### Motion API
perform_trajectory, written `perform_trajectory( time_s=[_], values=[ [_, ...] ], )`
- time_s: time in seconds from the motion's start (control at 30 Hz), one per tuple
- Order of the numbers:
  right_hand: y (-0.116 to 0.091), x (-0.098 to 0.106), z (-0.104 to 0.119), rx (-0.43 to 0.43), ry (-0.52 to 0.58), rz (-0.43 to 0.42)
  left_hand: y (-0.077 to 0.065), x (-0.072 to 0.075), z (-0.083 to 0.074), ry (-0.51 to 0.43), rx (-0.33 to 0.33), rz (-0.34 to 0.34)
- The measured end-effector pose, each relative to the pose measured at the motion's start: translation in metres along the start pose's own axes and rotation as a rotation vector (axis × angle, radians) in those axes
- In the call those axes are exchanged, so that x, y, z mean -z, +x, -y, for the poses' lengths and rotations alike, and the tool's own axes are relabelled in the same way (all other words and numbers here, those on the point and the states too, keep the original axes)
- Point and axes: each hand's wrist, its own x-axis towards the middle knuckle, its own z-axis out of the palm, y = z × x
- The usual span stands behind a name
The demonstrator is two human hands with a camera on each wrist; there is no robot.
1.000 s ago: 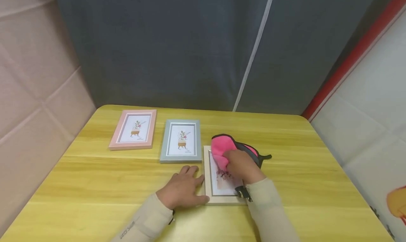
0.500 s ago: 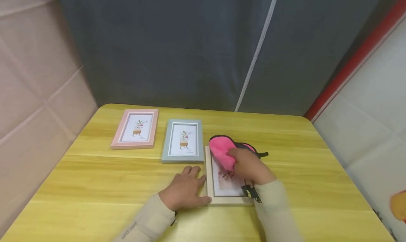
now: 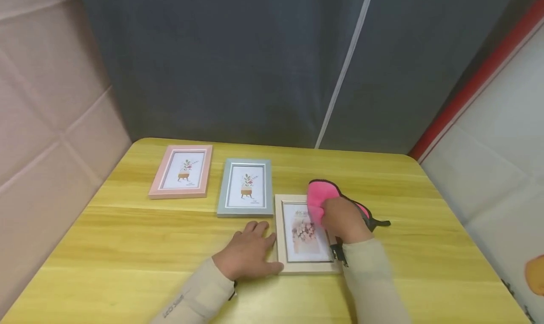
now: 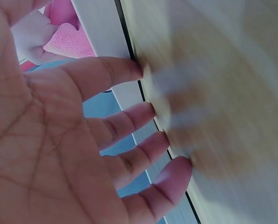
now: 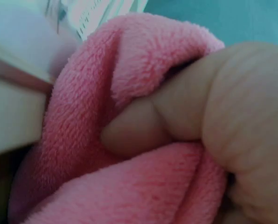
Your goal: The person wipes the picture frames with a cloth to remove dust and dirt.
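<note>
A cream picture frame (image 3: pixel 308 268) with a floral print lies flat on the table in the head view. My left hand (image 3: pixel 248 252) rests beside it, thumb at its lower left corner and fingers spread on the wood. In the left wrist view the fingers of the left hand (image 4: pixel 115 126) are extended, tips on the tabletop. My right hand (image 3: pixel 343 219) grips a bunched pink cloth (image 3: pixel 319 196) with dark edging over the frame's upper right part. Close up in the right wrist view, the thumb presses into the fluffy cloth (image 5: pixel 83 116), with the frame's edge (image 5: pixel 15 116) at left.
A grey-blue picture frame (image 3: pixel 223 191) lies just left and behind, and a pink picture frame (image 3: pixel 159 178) farther left. Both lie on the yellow wood-grain table (image 3: pixel 127 248). A dark grey curtain (image 3: pixel 221 69) hangs behind the table's far edge.
My right hand has moved right with the pink cloth, toward the cream frame's right side, uncovering more of its print. The left hand keeps its place at the frame's left edge.
</note>
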Motion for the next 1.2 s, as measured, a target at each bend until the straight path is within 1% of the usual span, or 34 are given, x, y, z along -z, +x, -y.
perform_trajectory(
  time_s=[0.07, 0.13, 0.27, 0.43, 0.5, 0.63, 0.73, 0.9, 1.0, 1.1, 1.2],
  values=[
    [0.002, -0.003, 0.007, -0.003, -0.024, -0.003, -0.001, 0.001, 0.002, 0.001, -0.003, 0.002],
    [0.003, -0.006, 0.013, 0.013, -0.047, -0.005, -0.001, 0.002, 0.003, 0.0, -0.004, 0.003],
    [0.005, -0.013, 0.024, 0.08, -0.056, -0.016, -0.002, 0.002, 0.005, -0.017, -0.004, 0.013],
    [0.004, -0.018, 0.032, 0.153, 0.038, -0.029, -0.002, 0.001, 0.005, -0.027, 0.002, 0.02],
    [0.004, -0.02, 0.034, 0.194, 0.086, -0.026, -0.002, 0.001, 0.005, -0.024, 0.003, 0.019],
    [0.004, -0.023, 0.038, 0.305, 0.151, -0.017, -0.001, 0.001, 0.005, -0.006, -0.004, 0.014],
    [0.004, -0.024, 0.039, 0.339, 0.186, -0.005, 0.0, 0.0, 0.005, 0.001, -0.007, 0.01],
    [0.003, -0.021, 0.035, 0.316, 0.224, 0.004, 0.002, -0.001, 0.004, 0.006, -0.003, 0.005],
    [0.001, -0.013, 0.029, 0.286, 0.216, -0.018, 0.002, -0.002, 0.004, 0.002, 0.0, 0.0],
    [-0.003, -0.004, 0.018, 0.211, 0.157, -0.058, 0.002, -0.002, 0.004, -0.007, -0.002, -0.004],
    [-0.005, 0.005, 0.005, 0.097, 0.071, -0.077, 0.001, 0.0, 0.003, -0.012, -0.003, -0.001]
  ],
)
